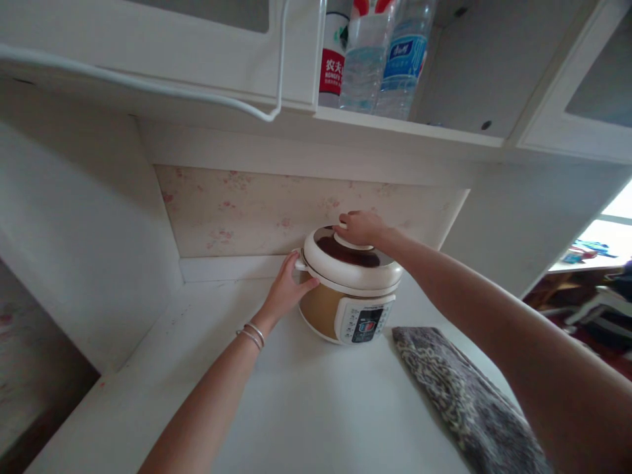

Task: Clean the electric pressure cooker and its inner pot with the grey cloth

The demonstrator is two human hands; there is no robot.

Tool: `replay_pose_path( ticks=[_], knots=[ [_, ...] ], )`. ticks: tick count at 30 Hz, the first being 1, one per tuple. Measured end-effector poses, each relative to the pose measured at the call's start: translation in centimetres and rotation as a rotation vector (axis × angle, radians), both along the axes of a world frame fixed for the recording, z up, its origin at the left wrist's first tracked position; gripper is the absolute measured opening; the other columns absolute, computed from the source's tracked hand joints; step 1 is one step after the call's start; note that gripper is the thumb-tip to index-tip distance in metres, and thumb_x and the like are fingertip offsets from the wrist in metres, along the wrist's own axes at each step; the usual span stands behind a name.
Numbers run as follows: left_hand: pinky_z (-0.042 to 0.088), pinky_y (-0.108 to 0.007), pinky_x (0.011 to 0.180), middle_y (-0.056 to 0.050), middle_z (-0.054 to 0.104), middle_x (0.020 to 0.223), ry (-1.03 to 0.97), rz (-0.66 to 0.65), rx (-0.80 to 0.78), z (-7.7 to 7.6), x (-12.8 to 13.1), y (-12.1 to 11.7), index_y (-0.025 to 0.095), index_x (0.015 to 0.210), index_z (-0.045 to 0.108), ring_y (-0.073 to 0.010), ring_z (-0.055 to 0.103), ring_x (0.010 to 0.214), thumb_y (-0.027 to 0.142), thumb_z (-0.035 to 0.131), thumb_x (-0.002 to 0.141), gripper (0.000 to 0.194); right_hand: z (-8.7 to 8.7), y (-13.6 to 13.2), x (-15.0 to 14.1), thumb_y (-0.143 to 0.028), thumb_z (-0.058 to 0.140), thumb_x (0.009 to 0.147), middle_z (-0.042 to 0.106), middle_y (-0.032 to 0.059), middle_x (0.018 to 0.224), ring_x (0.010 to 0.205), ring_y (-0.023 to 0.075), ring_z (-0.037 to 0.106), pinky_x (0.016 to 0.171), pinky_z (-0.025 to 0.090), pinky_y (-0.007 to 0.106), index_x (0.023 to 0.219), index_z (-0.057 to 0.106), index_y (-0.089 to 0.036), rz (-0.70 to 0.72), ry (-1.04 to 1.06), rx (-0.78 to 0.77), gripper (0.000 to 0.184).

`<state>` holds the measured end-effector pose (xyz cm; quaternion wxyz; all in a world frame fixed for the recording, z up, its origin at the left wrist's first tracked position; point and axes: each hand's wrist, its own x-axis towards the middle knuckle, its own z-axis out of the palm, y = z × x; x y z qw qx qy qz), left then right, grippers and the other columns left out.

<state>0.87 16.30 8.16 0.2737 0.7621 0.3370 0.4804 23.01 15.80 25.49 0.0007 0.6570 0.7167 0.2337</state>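
Note:
A gold and cream electric pressure cooker [345, 309] stands on the white counter [296, 408] near the back wall, its control panel facing me. My left hand [288, 286] presses against the cooker's left side under the side handle, fingers wrapped on the body. My right hand [360, 227] is closed over the white handle on the cooker's lid [348, 260]. The lid sits on the pot.
A grey patterned cloth [464, 395] lies on the counter to the right of the cooker. Above, an open cupboard shelf holds plastic water bottles [385, 59]. A white cable [197, 92] hangs along the cupboard. A white side wall closes the left.

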Motion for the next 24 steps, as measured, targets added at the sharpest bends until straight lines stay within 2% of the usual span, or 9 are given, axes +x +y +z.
replay_pose_path(
  ticks=[3, 6, 13, 24],
  knots=[
    [0.024, -0.043, 0.117, -0.013, 0.028, 0.156, -0.001, -0.011, 0.006, 0.0, -0.1, -0.1, 0.024, 0.148, 0.029, -0.0271, 0.025, 0.145, 0.057, 0.067, 0.077, 0.087, -0.3, 0.3, -0.6, -0.051, 0.033, 0.096, 0.065, 0.0202, 0.118, 0.106, 0.0319, 0.062, 0.087, 0.045, 0.041, 0.126, 0.06, -0.014, -0.068, 0.029, -0.03, 0.054],
    [0.027, -0.043, 0.116, -0.012, 0.028, 0.157, -0.005, -0.013, 0.001, 0.0, -0.1, 0.0, 0.024, 0.148, 0.028, -0.027, 0.026, 0.145, 0.056, 0.067, 0.078, 0.087, -0.2, 0.4, -0.6, -0.052, 0.034, 0.096, 0.063, 0.0204, 0.122, 0.109, 0.0321, 0.06, 0.09, 0.043, 0.041, 0.128, 0.058, -0.014, -0.061, 0.056, -0.045, 0.055],
    [0.029, -0.044, 0.114, -0.012, 0.024, 0.158, 0.019, -0.009, -0.001, -0.2, -0.1, 0.1, 0.025, 0.149, 0.027, -0.0276, 0.024, 0.145, 0.056, 0.065, 0.08, 0.085, 0.0, 0.3, 0.6, -0.049, 0.035, 0.096, 0.063, 0.0189, 0.122, 0.108, 0.0307, 0.061, 0.087, 0.043, 0.037, 0.124, 0.057, -0.014, 0.125, 0.009, -0.111, 0.051],
    [0.029, -0.046, 0.114, -0.013, 0.026, 0.157, 0.013, 0.0, 0.003, -0.3, 0.1, 0.3, 0.025, 0.146, 0.03, -0.0283, 0.026, 0.144, 0.055, 0.066, 0.079, 0.082, 0.1, 0.3, 2.1, -0.052, 0.032, 0.098, 0.064, 0.0136, 0.119, 0.102, 0.0267, 0.062, 0.082, 0.04, 0.033, 0.119, 0.058, -0.017, 0.367, -0.088, -0.119, 0.048]
  ],
)
